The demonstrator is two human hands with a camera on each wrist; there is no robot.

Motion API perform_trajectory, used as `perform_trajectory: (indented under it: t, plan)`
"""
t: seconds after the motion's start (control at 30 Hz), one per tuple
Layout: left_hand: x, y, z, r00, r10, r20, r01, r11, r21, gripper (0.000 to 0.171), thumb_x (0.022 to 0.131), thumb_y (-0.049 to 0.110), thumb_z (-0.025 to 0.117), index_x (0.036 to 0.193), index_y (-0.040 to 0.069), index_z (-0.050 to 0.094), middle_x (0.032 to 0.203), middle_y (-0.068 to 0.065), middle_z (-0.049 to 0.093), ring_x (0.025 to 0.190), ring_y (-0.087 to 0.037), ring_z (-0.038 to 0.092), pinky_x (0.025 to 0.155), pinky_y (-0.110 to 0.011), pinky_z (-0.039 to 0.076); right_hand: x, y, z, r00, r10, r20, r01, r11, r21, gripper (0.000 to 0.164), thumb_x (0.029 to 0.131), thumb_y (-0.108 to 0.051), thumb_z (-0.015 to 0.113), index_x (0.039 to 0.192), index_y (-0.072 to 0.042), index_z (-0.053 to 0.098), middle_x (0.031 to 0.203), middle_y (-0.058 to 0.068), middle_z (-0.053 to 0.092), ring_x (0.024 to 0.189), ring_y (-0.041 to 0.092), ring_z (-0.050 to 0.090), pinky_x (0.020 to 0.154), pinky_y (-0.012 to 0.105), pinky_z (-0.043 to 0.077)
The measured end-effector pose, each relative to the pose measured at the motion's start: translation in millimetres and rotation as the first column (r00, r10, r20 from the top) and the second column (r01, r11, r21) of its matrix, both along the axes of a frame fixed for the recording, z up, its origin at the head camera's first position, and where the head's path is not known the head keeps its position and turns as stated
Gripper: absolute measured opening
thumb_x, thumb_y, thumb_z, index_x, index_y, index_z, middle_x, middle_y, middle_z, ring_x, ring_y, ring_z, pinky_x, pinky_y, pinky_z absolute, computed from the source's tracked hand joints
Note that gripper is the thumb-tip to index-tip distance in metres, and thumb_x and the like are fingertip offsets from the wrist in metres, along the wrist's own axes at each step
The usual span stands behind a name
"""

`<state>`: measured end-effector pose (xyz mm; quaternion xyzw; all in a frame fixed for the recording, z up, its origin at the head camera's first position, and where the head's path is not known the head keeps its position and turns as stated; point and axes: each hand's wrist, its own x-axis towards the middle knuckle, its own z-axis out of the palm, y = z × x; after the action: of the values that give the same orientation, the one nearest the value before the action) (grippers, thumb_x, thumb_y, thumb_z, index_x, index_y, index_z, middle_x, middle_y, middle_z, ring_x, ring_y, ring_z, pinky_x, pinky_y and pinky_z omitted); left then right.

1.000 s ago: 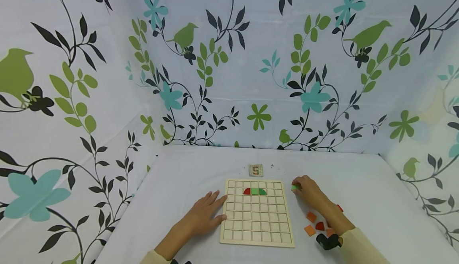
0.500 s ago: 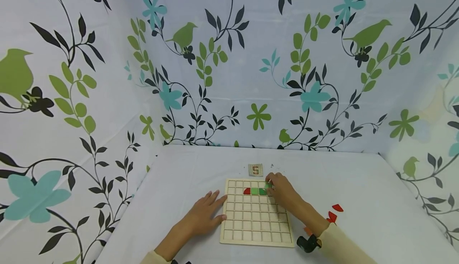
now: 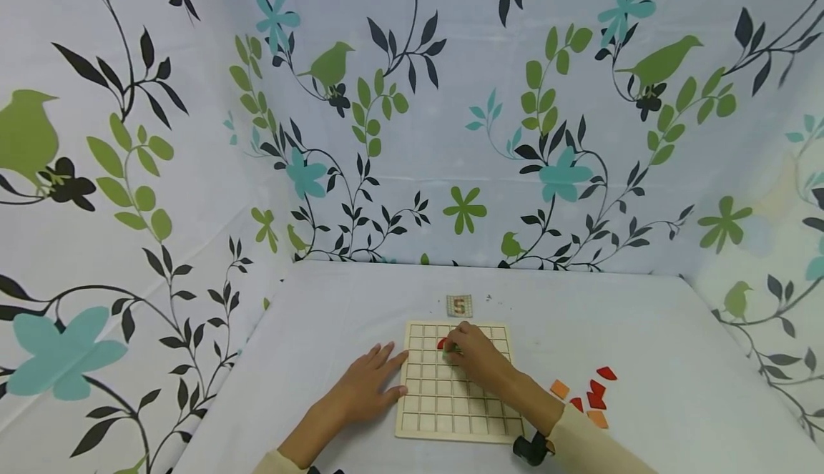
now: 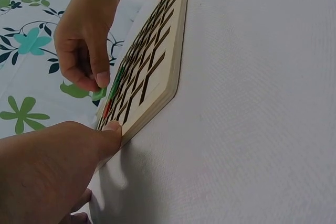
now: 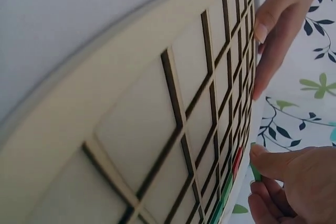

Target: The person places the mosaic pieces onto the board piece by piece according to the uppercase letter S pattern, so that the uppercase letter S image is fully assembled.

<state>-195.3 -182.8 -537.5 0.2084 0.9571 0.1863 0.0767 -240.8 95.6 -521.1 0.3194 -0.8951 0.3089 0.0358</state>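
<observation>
A pale wooden grid board (image 3: 428, 422) lies on the white table. My left hand (image 3: 368, 387) rests at its left edge with fingers spread, thumb and fingertips touching the rim. Over the upper rows, my right hand (image 3: 479, 357) pinches a small light green tile (image 4: 98, 94) between thumb and fingers. That tile (image 5: 255, 169) also shows at the fingertips in the right wrist view. A red rounded piece (image 3: 441, 343) sits in the second row, just left of the right fingertips. Green pieces (image 5: 227, 192) set beside it are hidden by the right hand in the head view.
A small patterned card (image 3: 460, 306) lies behind the board. To the right are loose orange squares (image 3: 560, 389) and several red pieces (image 3: 597, 388). A black wrist camera (image 3: 531, 450) hangs under the right wrist. Patterned cloth (image 3: 399, 174) stands behind the table.
The right hand has carried the green tile left from beside the board, over its upper right, to the red piece. Loose pieces are uncovered at right. The left hand stays put.
</observation>
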Motion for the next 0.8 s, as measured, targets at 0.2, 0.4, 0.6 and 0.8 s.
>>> perform_trajectory:
  t: [0.2, 0.4, 0.6, 0.8]
  plan:
    - [0.5, -0.7, -0.8, 1.000, -0.004, -0.009, 0.004, 1.000, 0.001, 0.069, 0.106, 0.054, 0.056, 0.164, 0.021, 0.041, 0.172, -0.019, 0.030, 0.157, -0.047, 0.028, 0.123, -0.067, 0.029, 1.8, -7.0, -5.5, 0.996, 0.043, -0.080, -0.037, 0.997, 0.071, 0.008, 0.094, -0.005, 0.078, 0.099, -0.007, 0.072, 0.106, 0.003, 0.063, 0.102, 0.019, 0.062, 0.088, 0.032, 0.058]
    - [0.8, -0.4, -0.8, 1.000, -0.006, -0.011, 0.006, 1.000, 0.006, 0.068, 0.106, 0.053, 0.057, 0.164, 0.020, 0.041, 0.171, -0.019, 0.031, 0.157, -0.047, 0.028, 0.122, -0.068, 0.030, 1.8, -7.6, -9.6, 0.995, 0.033, -0.094, -0.020, 0.991, 0.134, 0.005, 0.096, -0.007, 0.077, 0.100, -0.009, 0.075, 0.103, 0.001, 0.067, 0.099, 0.018, 0.065, 0.086, 0.032, 0.059]
    - [0.8, -0.7, 1.6, 1.000, -0.007, -0.009, 0.007, 1.000, 0.007, 0.068, 0.106, 0.052, 0.058, 0.164, 0.019, 0.041, 0.171, -0.019, 0.031, 0.157, -0.048, 0.028, 0.122, -0.068, 0.029, 1.8, -8.1, -9.7, 0.995, 0.043, -0.085, -0.031, 0.990, 0.135, 0.005, 0.097, -0.005, 0.075, 0.100, -0.008, 0.075, 0.101, 0.000, 0.068, 0.096, 0.016, 0.064, 0.084, 0.031, 0.059]
    - [0.5, -0.4, 2.0, 1.000, -0.009, -0.012, 0.009, 1.000, 0.013, 0.067, 0.106, 0.050, 0.058, 0.163, 0.019, 0.042, 0.171, -0.020, 0.031, 0.157, -0.049, 0.028, 0.122, -0.068, 0.029, 1.7, -8.6, -9.1, 0.992, 0.042, -0.115, -0.026, 0.991, 0.133, 0.007, 0.096, -0.005, 0.076, 0.100, -0.009, 0.074, 0.101, 0.000, 0.066, 0.096, 0.016, 0.064, 0.083, 0.030, 0.059]
